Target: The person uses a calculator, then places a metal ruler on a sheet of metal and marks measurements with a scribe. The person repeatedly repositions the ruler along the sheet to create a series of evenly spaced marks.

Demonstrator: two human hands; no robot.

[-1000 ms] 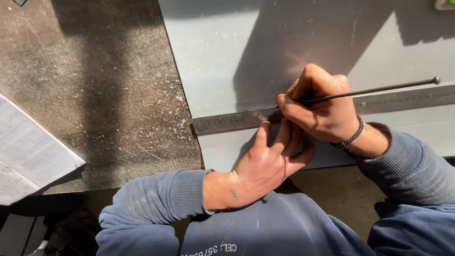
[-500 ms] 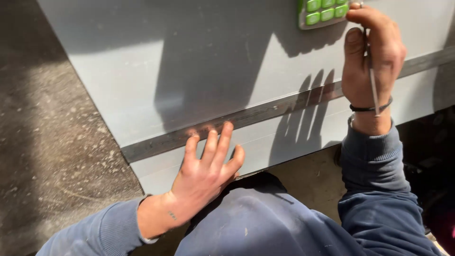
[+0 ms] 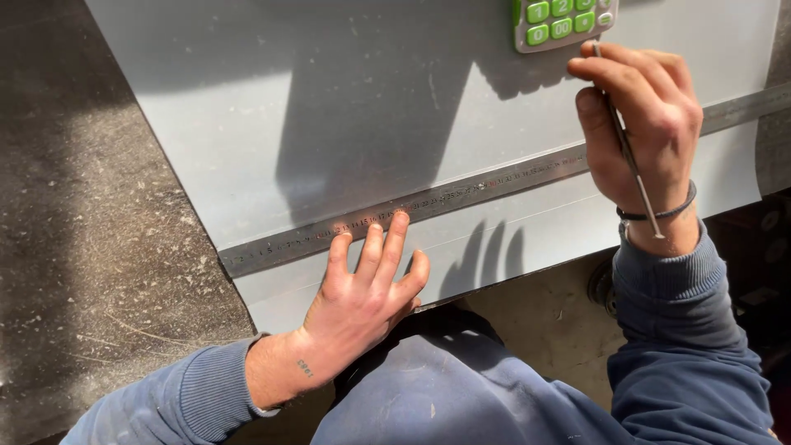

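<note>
A grey metal sheet lies on a dark workbench. A long steel ruler runs slantwise across it, near its front edge. My left hand lies flat on the sheet, fingers spread, with the fingertips on the ruler's lower edge. My right hand is over the ruler's right part and grips a thin metal scribing rod, which lies back along my wrist. A green-keyed calculator sits on the sheet just beyond that hand.
The dark, scratched workbench top extends to the left of the sheet. Below the sheet's front edge are my blue sleeves and torso, with floor and dark machine parts at the right.
My view shifted left along the sheet. My right hand, with the rod, went from scribing along the ruler up towards the calculator. My left hand moved left and spread flat against the ruler.
</note>
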